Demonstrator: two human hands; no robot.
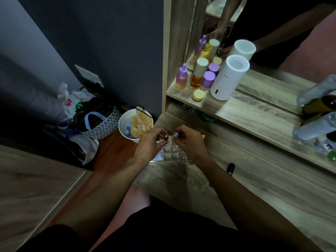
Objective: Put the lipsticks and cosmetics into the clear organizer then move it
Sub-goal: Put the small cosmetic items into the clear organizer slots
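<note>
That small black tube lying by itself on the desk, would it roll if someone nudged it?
Probably: the black tube looks rounded and lies on its side on the flat wooden desk, nothing touching it. It likely feels light and stiff, and its glossy surface may be slippery.

The clear organizer (171, 153), a grid of small square cells, is lying flat on the table. Just above its far edge, a red-capped lipstick (165, 136) and a silver-capped lipstick (175, 134) are hovering, held upright. A black lipstick (231, 168) is lying apart, to the right.

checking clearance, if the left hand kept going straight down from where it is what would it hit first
Most likely the clear organizer, whose near-left cells sit under the left hand; its red-capped lipstick would probably touch first, though depth is unclear.
</note>
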